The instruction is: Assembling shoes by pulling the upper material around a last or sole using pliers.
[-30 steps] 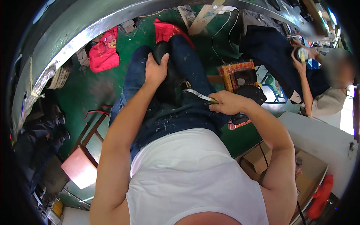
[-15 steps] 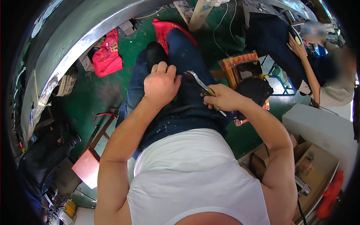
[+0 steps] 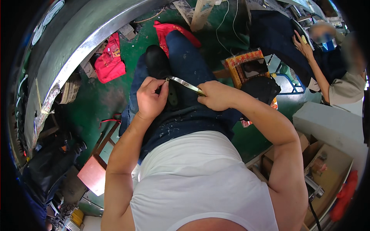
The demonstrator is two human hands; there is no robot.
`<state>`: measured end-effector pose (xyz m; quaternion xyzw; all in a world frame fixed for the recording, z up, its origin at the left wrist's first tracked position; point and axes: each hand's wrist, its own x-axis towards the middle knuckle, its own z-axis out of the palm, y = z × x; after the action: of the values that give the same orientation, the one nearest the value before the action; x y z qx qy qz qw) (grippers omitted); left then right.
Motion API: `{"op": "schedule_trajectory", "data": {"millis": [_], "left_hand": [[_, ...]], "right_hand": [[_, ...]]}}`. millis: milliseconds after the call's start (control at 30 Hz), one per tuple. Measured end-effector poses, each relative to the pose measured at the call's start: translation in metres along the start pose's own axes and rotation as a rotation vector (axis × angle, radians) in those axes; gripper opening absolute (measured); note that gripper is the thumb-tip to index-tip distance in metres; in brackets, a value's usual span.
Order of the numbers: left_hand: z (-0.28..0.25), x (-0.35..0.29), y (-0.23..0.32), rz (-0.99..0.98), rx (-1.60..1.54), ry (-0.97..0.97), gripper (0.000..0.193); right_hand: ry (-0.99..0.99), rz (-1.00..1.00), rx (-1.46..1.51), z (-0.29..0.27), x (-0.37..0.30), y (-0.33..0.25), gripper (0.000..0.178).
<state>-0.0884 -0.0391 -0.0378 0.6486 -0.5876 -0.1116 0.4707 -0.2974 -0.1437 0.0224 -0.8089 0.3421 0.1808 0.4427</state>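
Note:
My right hand (image 3: pixel 217 95) grips the near end of a shiny curved metal tool (image 3: pixel 184 84) that lies across my lap. My left hand (image 3: pixel 151 99) is closed at the tool's far tip, fingers pinched on it above a black shoe (image 3: pixel 156 61). Both hands rest over my dark blue trousers (image 3: pixel 185 69). What the left fingertips pinch besides the tip is too small to tell.
A large curved metal rim (image 3: pixel 88 42) arcs along the upper left above a green floor (image 3: pixel 96 100). Red cloths (image 3: pixel 110 63) lie near it. A patterned box (image 3: pixel 246 69) sits to my right. Another person (image 3: pixel 327 73) works at the upper right. Cardboard boxes (image 3: pixel 320 161) stand lower right.
My left hand has moved from the shoe back toward me and closed on the tool's tip. My right hand has kept its hold on the tool.

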Motion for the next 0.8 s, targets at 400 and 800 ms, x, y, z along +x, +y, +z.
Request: {"op": "schedule_trajectory", "data": {"millis": [400,800], "left_hand": [[0.008,-0.003,-0.005,0.221,0.059,0.008,0.01],[0.011,0.0,-0.006,0.177,0.024,-0.138,0.008]], "right_hand": [[0.052,0.043,-0.211,-0.004,0.005,-0.007,0.022],[-0.194,0.101,-0.695,-0.063,0.023,-0.046,0.022]]}}
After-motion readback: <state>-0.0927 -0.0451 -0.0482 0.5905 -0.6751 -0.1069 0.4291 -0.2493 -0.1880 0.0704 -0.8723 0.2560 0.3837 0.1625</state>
